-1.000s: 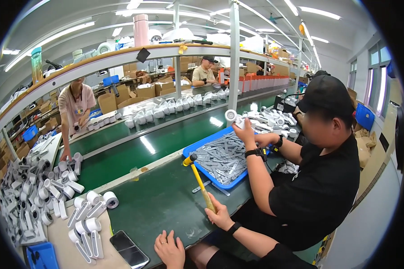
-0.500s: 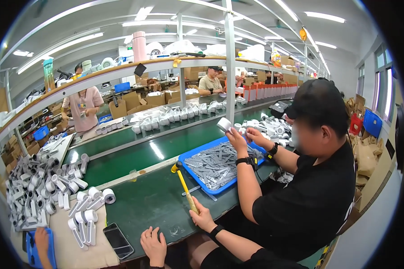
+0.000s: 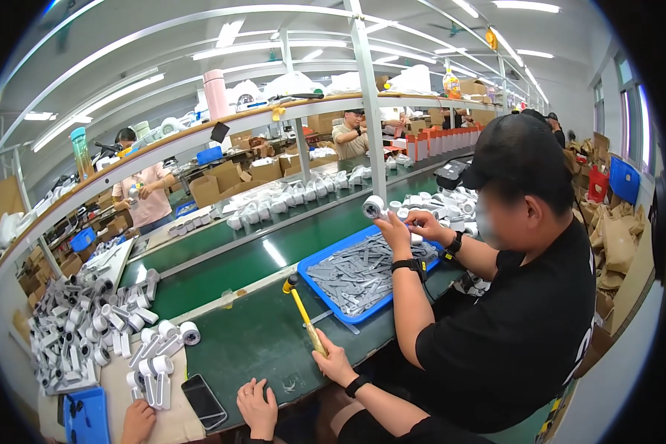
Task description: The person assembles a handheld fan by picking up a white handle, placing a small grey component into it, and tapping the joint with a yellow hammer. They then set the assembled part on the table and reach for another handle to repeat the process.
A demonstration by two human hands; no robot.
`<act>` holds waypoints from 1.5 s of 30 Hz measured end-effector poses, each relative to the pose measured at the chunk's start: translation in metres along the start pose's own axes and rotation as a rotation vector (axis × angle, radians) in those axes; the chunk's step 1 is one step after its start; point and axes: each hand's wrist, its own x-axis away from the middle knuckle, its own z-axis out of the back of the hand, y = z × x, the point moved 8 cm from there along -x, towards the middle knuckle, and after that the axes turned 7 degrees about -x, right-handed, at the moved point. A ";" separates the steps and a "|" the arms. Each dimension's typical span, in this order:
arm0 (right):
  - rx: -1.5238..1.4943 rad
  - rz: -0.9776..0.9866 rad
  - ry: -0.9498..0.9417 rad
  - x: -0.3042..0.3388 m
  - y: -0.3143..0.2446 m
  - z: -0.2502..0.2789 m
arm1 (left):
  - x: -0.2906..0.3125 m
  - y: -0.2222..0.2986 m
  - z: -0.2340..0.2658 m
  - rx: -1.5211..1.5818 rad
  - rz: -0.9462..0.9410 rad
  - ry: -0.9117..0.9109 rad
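Note:
My right hand (image 3: 336, 365), with a black band at its wrist, is closed round the yellow handle of a mallet (image 3: 301, 311). The mallet tilts up and away, its black and yellow head (image 3: 290, 284) over the dark green bench (image 3: 251, 337). My left hand (image 3: 257, 411) rests palm down at the bench's near edge, fingers apart and holding nothing. A phone (image 3: 204, 402) with a dark screen lies left of it. Beyond the mallet stands a blue tray (image 3: 303, 277) heaped with flat grey strips (image 3: 355, 275).
At the left, a person's hand (image 3: 138, 422) is by white handheld-fan-like pieces (image 3: 157, 381), near a small blue tray (image 3: 95, 431) and a large pile (image 3: 74, 333). A co-worker in black (image 3: 503, 318) on the right holds a white round-headed piece (image 3: 374, 208). A green conveyor (image 3: 222, 263) runs behind.
The view has turned slightly. My hands and the mallet keep nearly the same place. The other person's hand at the left has moved from the small blue tray toward the white pieces.

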 end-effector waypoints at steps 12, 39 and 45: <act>-0.035 -0.043 -0.066 -0.001 0.006 -0.003 | -0.001 0.000 0.001 -0.024 0.012 -0.022; -0.067 -0.086 -0.110 -0.002 0.006 -0.005 | -0.001 -0.001 0.002 -0.014 0.030 -0.020; -0.076 -0.093 -0.101 -0.002 0.005 -0.005 | -0.003 0.001 0.002 -0.005 0.031 -0.028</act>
